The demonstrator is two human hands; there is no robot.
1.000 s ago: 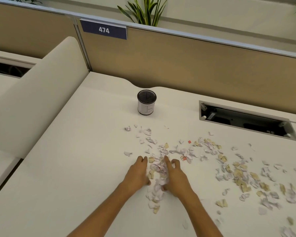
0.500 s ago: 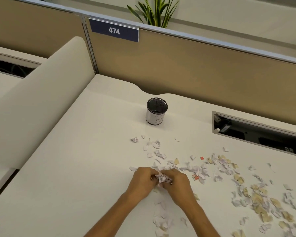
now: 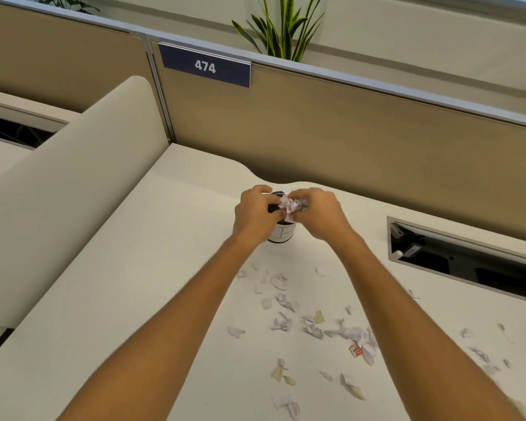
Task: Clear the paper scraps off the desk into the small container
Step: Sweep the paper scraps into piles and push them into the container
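A bunch of paper scraps [image 3: 292, 206] is pinched between my left hand [image 3: 255, 214] and my right hand [image 3: 323, 214], directly above the small container [image 3: 282, 233]. The container is a short black-and-white cylinder standing near the back of the white desk [image 3: 128, 293]; my hands hide most of its rim. Several loose white and tan scraps [image 3: 312, 326] lie scattered on the desk between my forearms and out to the right.
A beige partition [image 3: 346, 141] with a "474" sign [image 3: 205, 67] runs along the back. An open cable tray [image 3: 465, 259] is cut into the desk at the right. A curved cream divider [image 3: 58, 183] borders the left side.
Both hands gathered scraps from the pile near me, lifted them off the desk and carried them forward until they hang over the container.
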